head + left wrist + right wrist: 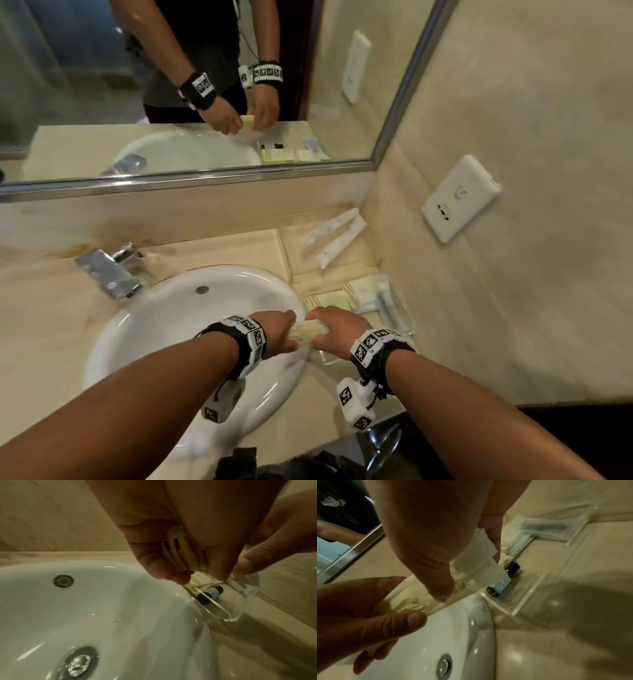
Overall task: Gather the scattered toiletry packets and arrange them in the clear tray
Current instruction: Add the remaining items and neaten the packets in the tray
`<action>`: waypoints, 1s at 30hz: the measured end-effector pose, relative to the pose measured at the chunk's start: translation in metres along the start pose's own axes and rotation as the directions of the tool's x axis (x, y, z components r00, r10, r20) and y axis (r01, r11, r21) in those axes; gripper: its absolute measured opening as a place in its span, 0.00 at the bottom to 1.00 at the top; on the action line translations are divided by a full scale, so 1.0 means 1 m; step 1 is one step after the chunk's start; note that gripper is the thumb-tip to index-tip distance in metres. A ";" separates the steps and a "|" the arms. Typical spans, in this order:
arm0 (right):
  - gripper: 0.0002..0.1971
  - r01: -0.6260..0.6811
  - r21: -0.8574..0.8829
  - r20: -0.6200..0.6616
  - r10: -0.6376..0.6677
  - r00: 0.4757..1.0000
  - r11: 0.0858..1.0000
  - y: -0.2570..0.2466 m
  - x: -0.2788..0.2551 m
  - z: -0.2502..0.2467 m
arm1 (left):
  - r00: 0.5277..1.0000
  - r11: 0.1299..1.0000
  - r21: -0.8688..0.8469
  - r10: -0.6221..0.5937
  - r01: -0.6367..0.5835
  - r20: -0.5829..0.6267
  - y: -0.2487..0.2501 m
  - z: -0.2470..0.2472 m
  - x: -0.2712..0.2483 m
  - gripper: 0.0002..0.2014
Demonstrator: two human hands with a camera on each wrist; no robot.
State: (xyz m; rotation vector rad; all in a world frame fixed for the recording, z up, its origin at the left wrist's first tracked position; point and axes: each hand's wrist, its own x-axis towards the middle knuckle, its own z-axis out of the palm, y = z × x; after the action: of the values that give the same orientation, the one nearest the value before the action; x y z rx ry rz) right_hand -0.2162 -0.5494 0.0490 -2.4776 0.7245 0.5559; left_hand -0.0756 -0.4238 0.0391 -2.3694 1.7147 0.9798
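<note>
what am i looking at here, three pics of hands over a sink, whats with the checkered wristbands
No machine here: a person wears cameras. The big picture comes from a head camera; the other two come from cameras strapped to each wrist, on the checkered bands. The left hand and the right hand together hold a small stack of pale toiletry packets above the edge of the white sink. Beside the sink, a clear tray on the counter holds a small dark bottle. More packets lie in the corner.

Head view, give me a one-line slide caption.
Both hands, left hand and right hand, hold pale yellow toiletry packets above the white ceramic sink rim, beside the clear plastic tray.
</note>
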 end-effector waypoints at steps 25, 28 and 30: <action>0.20 -0.127 -0.135 0.136 0.145 0.980 0.983 0.126 0.025 -0.024 | 0.997 0.991 -0.125 -0.036 0.045 0.073 0.073 0.034 0.092 0.12; 0.16 -0.114 -0.175 0.158 0.143 0.977 0.978 0.128 0.027 -0.024 | 0.996 0.994 -0.104 -0.020 0.028 0.083 0.079 0.036 0.095 0.09; 0.15 -0.116 -0.188 0.194 0.152 0.969 0.975 0.130 0.029 -0.023 | 0.996 0.995 -0.093 -0.033 0.041 0.081 0.082 0.036 0.097 0.10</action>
State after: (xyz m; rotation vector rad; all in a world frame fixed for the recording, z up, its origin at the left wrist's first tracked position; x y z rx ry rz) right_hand -0.2642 -0.6684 0.0083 -2.4912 0.7933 0.9509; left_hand -0.1458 -0.5221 -0.0148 -2.3742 1.6256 1.1578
